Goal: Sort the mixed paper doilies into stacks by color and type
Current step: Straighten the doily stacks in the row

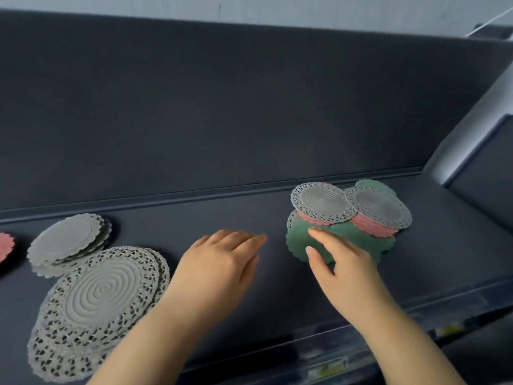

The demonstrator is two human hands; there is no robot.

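**Doilies partly sorted on a dark table**

Doilies in a mixed pile [349, 218] lie at the right of the dark table [222, 207]: two white lace ones on top, pink and green beneath. The right hand [344, 262] rests on a green doily [299, 243] at the pile's near edge, fingers spread, thumb apart, gripping nothing that can be made out. The left hand [219, 268] lies flat and empty on the table just beside the pile. Further left sit a white lace stack [102, 295], a plain white scalloped stack [66, 240] and a pink doily [5, 245] at the frame edge.
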